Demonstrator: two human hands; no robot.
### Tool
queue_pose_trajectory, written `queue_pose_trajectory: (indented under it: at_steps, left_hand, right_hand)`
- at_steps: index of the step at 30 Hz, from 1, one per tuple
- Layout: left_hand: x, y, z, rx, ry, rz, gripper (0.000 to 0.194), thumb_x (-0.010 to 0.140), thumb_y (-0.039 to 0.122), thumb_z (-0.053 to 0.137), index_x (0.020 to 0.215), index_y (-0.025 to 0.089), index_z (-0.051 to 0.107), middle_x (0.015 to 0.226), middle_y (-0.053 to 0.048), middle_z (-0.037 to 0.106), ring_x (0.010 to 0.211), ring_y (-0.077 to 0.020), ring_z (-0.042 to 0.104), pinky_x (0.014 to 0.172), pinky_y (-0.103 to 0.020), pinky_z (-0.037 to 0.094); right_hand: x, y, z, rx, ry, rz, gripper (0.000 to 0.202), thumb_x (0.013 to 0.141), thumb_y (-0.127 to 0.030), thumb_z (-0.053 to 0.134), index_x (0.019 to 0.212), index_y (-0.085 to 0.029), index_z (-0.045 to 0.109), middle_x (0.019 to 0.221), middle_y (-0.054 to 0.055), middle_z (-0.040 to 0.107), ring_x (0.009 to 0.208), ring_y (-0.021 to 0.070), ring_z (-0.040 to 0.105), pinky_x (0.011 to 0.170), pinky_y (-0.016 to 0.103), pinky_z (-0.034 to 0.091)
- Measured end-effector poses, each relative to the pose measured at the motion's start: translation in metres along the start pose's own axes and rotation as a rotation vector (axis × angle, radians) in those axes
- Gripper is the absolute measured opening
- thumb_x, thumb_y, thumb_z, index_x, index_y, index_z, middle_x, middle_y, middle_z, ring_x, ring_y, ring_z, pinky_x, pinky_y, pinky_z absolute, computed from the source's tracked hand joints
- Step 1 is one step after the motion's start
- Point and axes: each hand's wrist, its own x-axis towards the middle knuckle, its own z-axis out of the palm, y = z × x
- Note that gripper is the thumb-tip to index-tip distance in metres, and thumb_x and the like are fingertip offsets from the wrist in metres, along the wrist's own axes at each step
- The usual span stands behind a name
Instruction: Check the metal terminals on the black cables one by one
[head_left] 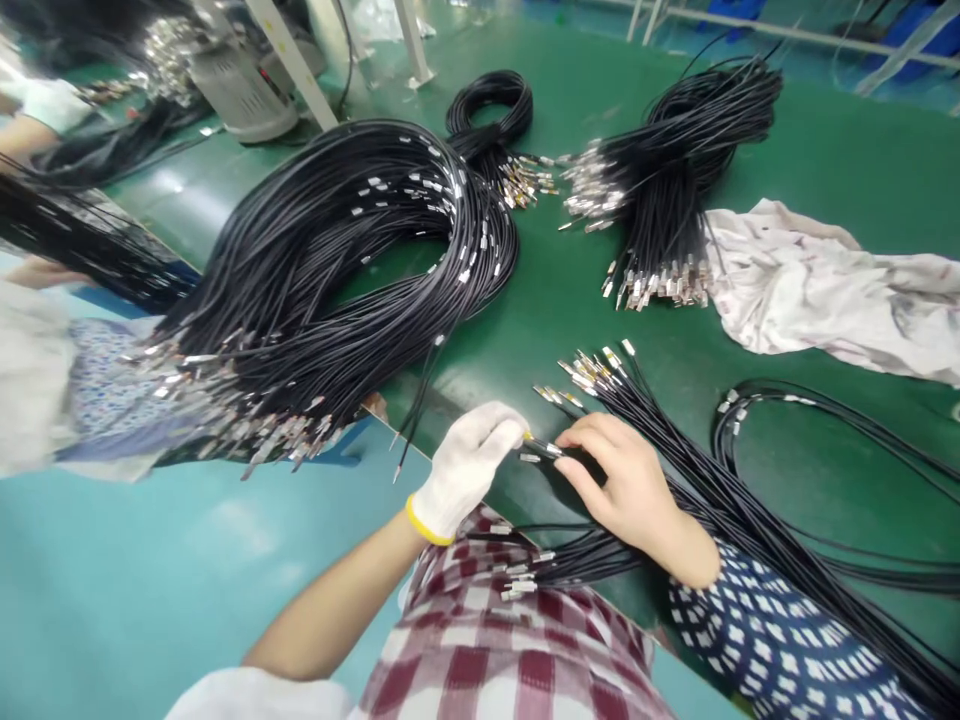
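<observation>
My left hand (pixel 474 455), in a white knit glove with a yellow cuff, pinches one end of a short dark piece with a yellow spot. My bare right hand (pixel 619 480) holds the other side between thumb and fingers, where a silver connector end (pixel 553 450) of a black cable shows. Whether the dark piece is all one cable end is too small to tell. Just below lies another silver cable tip (pixel 529 458). A bundle of black cables (pixel 675 455) runs behind and under my right forearm. More cable ends (pixel 517 580) lie at the table edge against the checked apron (pixel 480 650).
A large coil of black cables (pixel 360 190) with white tags overhangs the green table's (pixel 555 290) left edge. Further back are a small coil (pixel 491 110), a folded bundle (pixel 675 150), a pale cloth (pixel 832 285) and a grey machine (pixel 244 85). At far left another person handles cables.
</observation>
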Motion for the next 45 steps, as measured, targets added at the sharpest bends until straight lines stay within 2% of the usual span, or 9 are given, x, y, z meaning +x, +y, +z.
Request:
queue_pose_trajectory:
  at_steps: [10,15,17,22,24,35,38,42,45]
  left_hand:
    - [0.003,-0.011,0.001,0.154,-0.002,0.135,0.023,0.097,0.019,0.047,0.077,0.021,0.058,0.079,0.003,0.061,0.078,-0.0115,0.057,0.079,-0.024,0.042]
    - [0.004,-0.012,0.002,0.142,0.003,0.089,0.024,0.097,0.018,0.044,0.076,0.021,0.055,0.079,0.003,0.057,0.077,-0.0120,0.054,0.078,-0.025,0.041]
    - [0.005,-0.012,0.003,0.127,0.010,0.076,0.024,0.097,0.018,0.045,0.075,0.021,0.055,0.078,0.004,0.057,0.077,-0.0118,0.054,0.078,-0.025,0.040]
    - [0.007,-0.010,0.006,0.084,-0.028,0.038,0.025,0.095,0.016,0.045,0.073,0.021,0.054,0.075,0.005,0.056,0.073,-0.0101,0.053,0.075,-0.023,0.040]
    - [0.008,-0.008,0.007,0.063,-0.029,0.018,0.025,0.095,0.015,0.045,0.072,0.021,0.053,0.073,0.006,0.055,0.071,-0.0097,0.052,0.073,-0.023,0.040]
    - [0.007,0.000,0.012,-0.005,0.002,-0.064,0.025,0.094,0.016,0.046,0.071,0.021,0.053,0.071,0.006,0.053,0.069,-0.0090,0.051,0.069,-0.021,0.040]
    - [0.006,0.001,0.013,0.001,0.025,-0.064,0.023,0.093,0.016,0.046,0.072,0.021,0.055,0.072,0.006,0.055,0.070,-0.0092,0.052,0.069,-0.021,0.040]
    - [0.007,-0.001,0.014,0.029,0.022,-0.045,0.023,0.093,0.017,0.047,0.072,0.021,0.056,0.072,0.005,0.056,0.070,-0.0102,0.052,0.070,-0.022,0.041]
    - [0.007,-0.002,0.014,0.045,0.030,-0.041,0.023,0.093,0.019,0.047,0.072,0.021,0.057,0.073,0.004,0.057,0.072,-0.0115,0.053,0.071,-0.023,0.043]
  right_hand:
    - [0.024,-0.015,0.020,0.570,-0.206,0.403,0.026,0.098,-0.028,0.055,0.077,-0.019,0.067,0.066,0.002,0.068,0.059,0.0163,0.062,0.057,0.027,0.047]
    - [0.021,-0.018,0.026,0.108,0.058,0.199,0.018,0.095,-0.027,0.062,0.081,-0.019,0.071,0.081,0.006,0.074,0.072,0.0189,0.065,0.070,0.032,0.044]
    - [0.022,-0.018,0.026,0.083,0.075,0.178,0.019,0.095,-0.028,0.062,0.080,-0.020,0.071,0.081,0.006,0.074,0.072,0.0189,0.064,0.071,0.033,0.043]
    - [0.026,-0.008,0.024,0.783,-0.203,0.521,0.032,0.095,-0.044,0.060,0.076,-0.019,0.066,0.071,0.003,0.068,0.057,0.0139,0.058,0.055,0.027,0.047]
    - [0.026,-0.005,0.023,0.883,-0.210,0.567,0.034,0.092,-0.049,0.063,0.078,-0.018,0.066,0.072,0.002,0.067,0.057,0.0130,0.057,0.056,0.026,0.049]
    - [0.015,-0.004,0.023,0.396,0.020,0.133,0.013,0.100,-0.017,0.054,0.091,-0.020,0.063,0.080,0.003,0.064,0.074,0.0167,0.059,0.069,0.031,0.047]
    - [0.017,-0.004,0.021,0.406,-0.016,0.156,0.016,0.100,-0.019,0.054,0.087,-0.020,0.064,0.080,0.004,0.065,0.074,0.0170,0.061,0.069,0.031,0.047]
    - [0.019,-0.002,0.020,0.661,-0.148,0.318,0.024,0.101,-0.026,0.051,0.083,-0.019,0.065,0.074,0.001,0.065,0.062,0.0138,0.060,0.058,0.026,0.048]
    - [0.018,-0.002,0.021,0.635,-0.097,0.310,0.022,0.100,-0.026,0.054,0.081,-0.020,0.065,0.073,0.001,0.064,0.064,0.0147,0.060,0.061,0.028,0.048]
